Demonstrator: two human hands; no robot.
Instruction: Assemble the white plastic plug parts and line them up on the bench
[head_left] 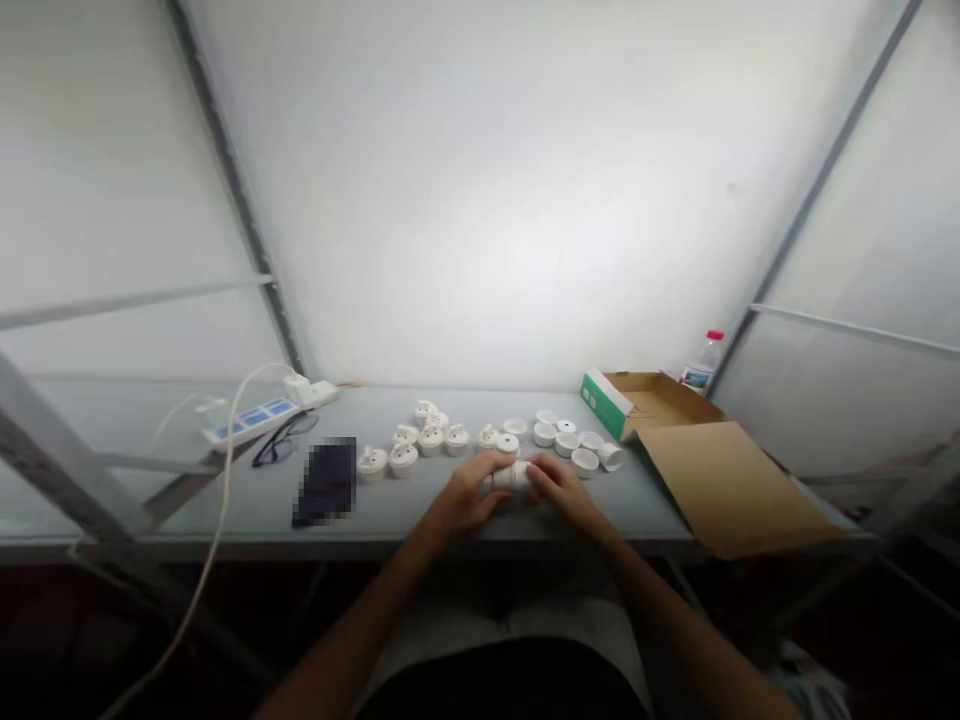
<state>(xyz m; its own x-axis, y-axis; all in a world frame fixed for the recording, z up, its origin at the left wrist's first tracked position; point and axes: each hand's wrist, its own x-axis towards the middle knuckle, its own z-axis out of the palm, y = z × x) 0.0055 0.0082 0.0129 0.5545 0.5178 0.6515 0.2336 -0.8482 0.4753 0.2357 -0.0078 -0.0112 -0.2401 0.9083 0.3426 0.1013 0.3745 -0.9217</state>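
A white cylindrical part (511,478) is gripped between the left hand (474,490) and the right hand (561,487), above the front edge of the table (442,515). White round pieces (432,440) are arranged behind and to the left; white cups (585,461) and an open cardboard box (652,400) are located to the right.

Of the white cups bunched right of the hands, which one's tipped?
The rightmost white cup, beside the open cardboard box. It leans onto its side; the others in that bunch sit level.
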